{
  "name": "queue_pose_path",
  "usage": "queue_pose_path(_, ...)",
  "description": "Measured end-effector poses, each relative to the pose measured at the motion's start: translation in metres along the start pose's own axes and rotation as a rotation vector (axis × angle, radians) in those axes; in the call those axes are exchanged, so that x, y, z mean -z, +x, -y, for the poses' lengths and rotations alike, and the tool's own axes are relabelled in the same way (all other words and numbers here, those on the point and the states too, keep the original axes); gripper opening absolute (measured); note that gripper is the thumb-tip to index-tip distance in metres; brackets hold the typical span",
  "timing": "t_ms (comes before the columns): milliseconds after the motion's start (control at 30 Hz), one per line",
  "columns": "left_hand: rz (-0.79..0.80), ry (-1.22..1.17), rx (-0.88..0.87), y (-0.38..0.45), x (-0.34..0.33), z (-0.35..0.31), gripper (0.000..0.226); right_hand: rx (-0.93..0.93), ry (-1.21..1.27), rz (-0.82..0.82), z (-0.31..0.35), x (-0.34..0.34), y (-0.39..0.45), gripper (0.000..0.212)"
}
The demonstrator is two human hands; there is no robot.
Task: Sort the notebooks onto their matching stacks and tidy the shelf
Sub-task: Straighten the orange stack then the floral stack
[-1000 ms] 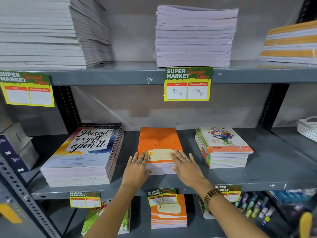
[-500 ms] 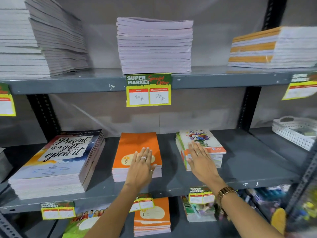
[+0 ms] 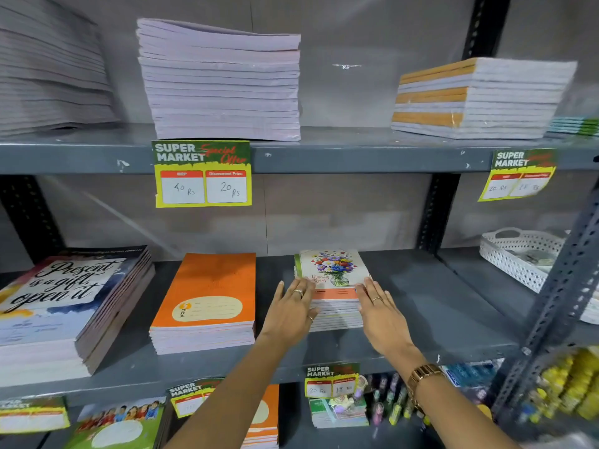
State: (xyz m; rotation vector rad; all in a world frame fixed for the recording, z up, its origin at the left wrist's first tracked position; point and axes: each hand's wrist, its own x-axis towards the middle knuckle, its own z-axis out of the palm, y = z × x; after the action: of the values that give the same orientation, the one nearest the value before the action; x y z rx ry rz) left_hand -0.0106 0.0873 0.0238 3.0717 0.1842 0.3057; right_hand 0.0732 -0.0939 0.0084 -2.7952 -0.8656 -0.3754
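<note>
On the middle grey shelf (image 3: 431, 296) stands a small stack of flower-cover notebooks (image 3: 334, 270). My left hand (image 3: 291, 312) lies flat against the stack's left side and my right hand (image 3: 381, 314) against its right side, fingers stretched out, so the stack sits between my palms. To the left stands a stack of orange notebooks (image 3: 210, 296), touched by neither hand. Further left is a big stack with "Present is a gift, open it" covers (image 3: 64, 306).
The upper shelf holds pale lilac stacks (image 3: 223, 82) and an orange-banded stack (image 3: 479, 98). Yellow price tags (image 3: 202, 175) hang from the shelf edges. A white perforated basket (image 3: 518, 257) sits at right behind a slanted metal upright (image 3: 557, 303). More notebooks and small bottles fill the lower shelf.
Both hands left the orange stack and moved right to the flower-cover stack, the right hand first. The view shifted right with them.
</note>
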Motion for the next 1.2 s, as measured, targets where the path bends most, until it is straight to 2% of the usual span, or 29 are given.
queue_pose_path(167,0.075,-0.054,0.021,0.015,0.0,-0.01,0.054,0.017,0.02,0.034,-0.006,0.003,0.008,0.072)
queue_pose_path(367,0.127,-0.197,0.147,0.017,-0.006,-0.014,0.053,-0.003,0.065,0.085,-0.015,0.003,0.011,0.076)
queue_pose_path(533,0.093,-0.25,0.191,0.02,-0.005,-0.016,0.052,-0.059,0.189,0.107,-0.021,0.003,0.016,0.051)
queue_pose_path(867,0.034,-0.352,0.26,0.018,-0.012,-0.019,0.049,-0.169,0.448,0.098,-0.03,0.004,0.02,0.057)
queue_pose_path(1200,-0.036,-0.453,0.303,0.02,-0.013,-0.016,0.049,-0.094,0.404,0.136,-0.035,0.01,0.029,0.056)
